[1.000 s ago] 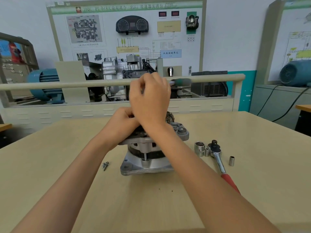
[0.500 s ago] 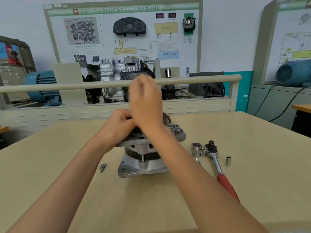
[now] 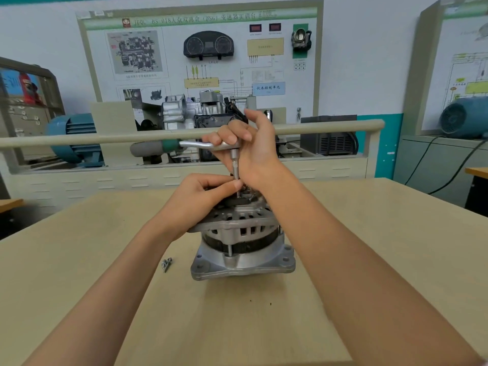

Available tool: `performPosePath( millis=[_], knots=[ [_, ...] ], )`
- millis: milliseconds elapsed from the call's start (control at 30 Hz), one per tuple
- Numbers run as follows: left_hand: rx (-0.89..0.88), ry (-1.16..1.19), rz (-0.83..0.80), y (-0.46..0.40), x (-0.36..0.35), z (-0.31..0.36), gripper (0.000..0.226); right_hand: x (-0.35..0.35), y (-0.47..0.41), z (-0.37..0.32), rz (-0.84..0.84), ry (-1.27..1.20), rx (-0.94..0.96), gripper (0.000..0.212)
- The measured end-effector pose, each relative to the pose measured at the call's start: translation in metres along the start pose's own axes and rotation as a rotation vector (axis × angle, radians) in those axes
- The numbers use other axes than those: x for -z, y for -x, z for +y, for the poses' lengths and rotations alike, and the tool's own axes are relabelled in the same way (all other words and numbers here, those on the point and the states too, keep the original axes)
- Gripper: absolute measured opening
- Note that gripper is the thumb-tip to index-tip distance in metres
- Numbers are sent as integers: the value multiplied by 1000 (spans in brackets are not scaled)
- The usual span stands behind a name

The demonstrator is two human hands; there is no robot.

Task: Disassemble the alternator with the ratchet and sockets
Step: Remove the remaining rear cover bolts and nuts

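The silver alternator [image 3: 237,233] stands upright on the beige table [image 3: 79,260]. A ratchet [image 3: 158,147] with a grey and green handle sits on a thin extension bar [image 3: 235,165] that runs down into the alternator's top. My right hand [image 3: 253,151] grips the ratchet at its head, and the handle points left. My left hand [image 3: 195,196] rests on the alternator's top and pinches the lower end of the extension bar between thumb and fingers. The fastener under the bar is hidden.
Two loose screws [image 3: 167,264] lie on the table just left of the alternator's base. A beige rail [image 3: 79,138] crosses behind the table, with a training board and blue motors [image 3: 71,138] beyond it. My right forearm covers the table to the alternator's right.
The ratchet handle has swung from the right side of my right hand to the left. My right hand has turned palm toward me. The red-handled ratchet and loose sockets are no longer in sight.
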State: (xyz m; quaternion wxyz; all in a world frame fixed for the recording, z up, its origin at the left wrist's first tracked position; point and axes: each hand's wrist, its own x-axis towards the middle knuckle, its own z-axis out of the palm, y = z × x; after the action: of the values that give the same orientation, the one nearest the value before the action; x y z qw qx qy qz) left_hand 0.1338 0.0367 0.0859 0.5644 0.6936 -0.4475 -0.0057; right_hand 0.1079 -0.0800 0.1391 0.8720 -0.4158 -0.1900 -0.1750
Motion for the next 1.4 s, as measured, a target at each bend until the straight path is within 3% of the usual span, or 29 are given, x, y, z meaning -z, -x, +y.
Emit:
performPosePath(
  millis=[67, 133, 233, 300, 367, 400, 500, 600, 767, 933, 1067, 1400],
  knots=[
    [18, -1, 15, 0, 0, -1, 14, -4, 1, 2, -1, 22, 14, 62],
    [28, 7, 22, 1, -1, 1, 19, -13, 8, 10, 94, 270, 167, 58],
    [25, -95, 78, 2, 2, -1, 40, -15, 25, 35, 263, 1148, 716, 33],
    [40, -157, 114, -1, 2, -2, 25, -11, 33, 47, 426, 1678, 906, 18],
    [48, -147, 127, -2, 1, -2, 25, -8, 37, 42, 571, 1849, 865, 21],
    [39, -123, 116, -1, 0, -1, 30, -4, 36, 35, 558, 1890, 798, 23],
    [5, -79, 35, 0, -2, 1, 21, 16, 33, 14, 300, 2077, 624, 37],
    [12, -69, 28, -2, 0, -2, 15, 28, 32, 5, 243, 1946, 567, 41],
    [26, -142, 59, -4, 3, -2, 9, 26, 28, -1, 433, 1638, 637, 32],
    [118, -132, 22, -8, 6, -1, 6, 28, 31, 0, 597, 1478, 455, 29],
    [187, -162, -40, -14, 10, 6, 7, 31, 33, 6, 607, 1435, 316, 27],
    [-42, -389, -35, -19, 12, 8, 12, 48, 33, 3, 654, 1183, 81, 23]
  ],
)
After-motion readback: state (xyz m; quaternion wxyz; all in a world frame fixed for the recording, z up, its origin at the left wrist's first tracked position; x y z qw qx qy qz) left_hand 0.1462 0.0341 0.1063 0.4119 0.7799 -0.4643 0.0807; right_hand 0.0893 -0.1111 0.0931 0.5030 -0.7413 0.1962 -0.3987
